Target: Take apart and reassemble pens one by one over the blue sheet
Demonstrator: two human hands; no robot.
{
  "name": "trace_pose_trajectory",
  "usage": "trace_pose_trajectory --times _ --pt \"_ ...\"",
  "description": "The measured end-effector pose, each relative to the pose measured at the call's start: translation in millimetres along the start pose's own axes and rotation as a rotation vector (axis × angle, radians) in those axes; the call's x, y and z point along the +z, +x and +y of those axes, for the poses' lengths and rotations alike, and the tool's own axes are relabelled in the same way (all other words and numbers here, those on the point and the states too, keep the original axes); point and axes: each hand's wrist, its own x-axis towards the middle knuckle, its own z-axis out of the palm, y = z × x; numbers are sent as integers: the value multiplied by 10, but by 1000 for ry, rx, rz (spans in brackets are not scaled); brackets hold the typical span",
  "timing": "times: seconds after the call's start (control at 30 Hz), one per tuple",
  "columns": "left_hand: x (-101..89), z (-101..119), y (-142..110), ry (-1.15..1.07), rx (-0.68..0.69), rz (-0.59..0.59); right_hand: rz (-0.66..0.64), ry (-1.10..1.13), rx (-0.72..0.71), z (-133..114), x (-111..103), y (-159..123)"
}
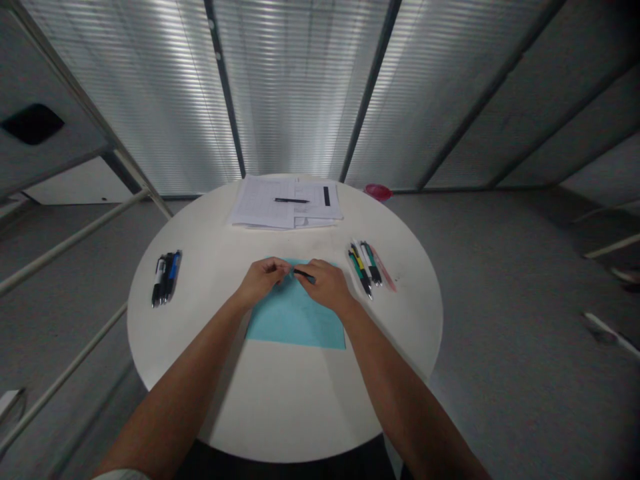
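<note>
Over a light-blue sheet [296,323] on the round white table, my two hands are brought close together. My right hand [327,285] is closed around a short dark piece that looks like a black pen or part of one [305,275]. Facing it, my left hand [263,279] has its thumb and fingers pinched near the end of that piece. A small pale bit seems to show at its fingertips, too small to name. To the right of my right hand lies a group of pens [369,265] with green, yellow, white and black parts.
On the table's left side [141,313] lies a row of black, white and blue pens [166,278]. Stacked papers [265,205] with a black pen [291,200] on top are at the far edge. Beyond the rim is a red object [379,192]. Pale metal rails [70,245] run at the left.
</note>
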Motion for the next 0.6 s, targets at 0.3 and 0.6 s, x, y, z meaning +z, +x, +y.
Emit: trace_pose_trajectory --times 0.3,0.6 --pt "9 4 5 12 10 -53 4 66 -8 23 43 12" --pt "28 -6 16 -160 -7 -21 28 137 -4 21 48 16"
